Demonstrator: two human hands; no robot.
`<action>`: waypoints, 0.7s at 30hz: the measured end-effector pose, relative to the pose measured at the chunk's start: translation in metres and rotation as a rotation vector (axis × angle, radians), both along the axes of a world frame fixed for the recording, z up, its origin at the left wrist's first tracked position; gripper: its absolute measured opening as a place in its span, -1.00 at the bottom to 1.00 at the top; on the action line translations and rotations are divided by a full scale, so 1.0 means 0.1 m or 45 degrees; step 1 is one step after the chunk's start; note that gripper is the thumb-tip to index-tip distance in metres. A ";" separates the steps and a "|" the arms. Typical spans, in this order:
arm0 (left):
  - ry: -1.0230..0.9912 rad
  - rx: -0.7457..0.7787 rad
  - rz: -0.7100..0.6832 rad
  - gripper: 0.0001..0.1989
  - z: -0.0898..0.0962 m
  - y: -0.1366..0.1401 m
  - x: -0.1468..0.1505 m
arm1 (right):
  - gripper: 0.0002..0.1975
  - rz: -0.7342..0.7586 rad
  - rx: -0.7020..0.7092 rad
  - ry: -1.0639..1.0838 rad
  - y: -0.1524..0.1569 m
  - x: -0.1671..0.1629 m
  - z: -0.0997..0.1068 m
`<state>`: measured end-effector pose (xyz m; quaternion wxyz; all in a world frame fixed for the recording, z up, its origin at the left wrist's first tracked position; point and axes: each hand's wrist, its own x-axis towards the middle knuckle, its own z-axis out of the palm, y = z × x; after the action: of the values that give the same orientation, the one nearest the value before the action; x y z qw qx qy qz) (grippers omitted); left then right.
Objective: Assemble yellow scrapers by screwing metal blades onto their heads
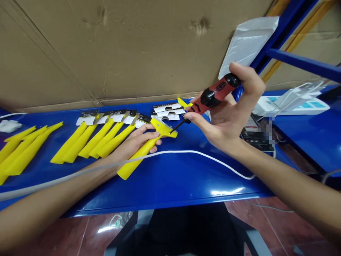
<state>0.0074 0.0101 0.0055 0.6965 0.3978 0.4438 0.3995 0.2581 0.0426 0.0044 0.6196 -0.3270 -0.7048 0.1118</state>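
The left hand (138, 140) pins a yellow scraper (145, 147) flat on the blue worktop (170, 177) at frame centre, steadying its head for the red-and-black screwdriver (210, 96) gripped by the right hand (229, 113).

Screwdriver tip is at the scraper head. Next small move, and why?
Probably seat the tip squarely and start turning. The right hand grips the red-and-black screwdriver, its tip already at the head of the yellow scraper, which the left hand pins flat on the blue table. Whether the tip is engaged cannot be told.
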 end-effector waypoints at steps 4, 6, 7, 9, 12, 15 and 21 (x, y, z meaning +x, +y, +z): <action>-0.012 0.008 -0.006 -0.67 0.01 0.00 0.01 | -0.18 0.131 0.140 -0.004 0.00 -0.02 0.01; -0.004 0.013 -0.007 -0.69 0.01 0.00 0.01 | -0.24 0.131 0.109 -0.002 -0.02 -0.04 0.01; 0.001 0.014 -0.009 -0.70 0.02 -0.01 0.01 | -0.22 0.097 0.065 0.001 -0.04 -0.04 0.01; 0.004 0.012 -0.008 -0.73 0.03 -0.01 0.01 | -0.11 0.023 -0.019 0.011 -0.05 -0.04 0.00; 0.011 -0.015 -0.009 -0.74 0.04 -0.02 0.01 | 0.03 -0.019 -0.024 0.021 -0.02 -0.02 -0.01; 0.014 -0.032 -0.010 -0.73 0.04 -0.03 0.01 | 0.03 -0.009 0.061 0.019 0.04 0.00 -0.02; 0.009 -0.015 -0.016 -0.73 0.04 -0.02 0.00 | -0.08 0.229 0.219 0.018 0.12 -0.04 -0.05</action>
<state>0.0073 0.0078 0.0094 0.6999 0.3979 0.4460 0.3911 0.2545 0.0549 -0.0002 0.6378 -0.2074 -0.7339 0.1081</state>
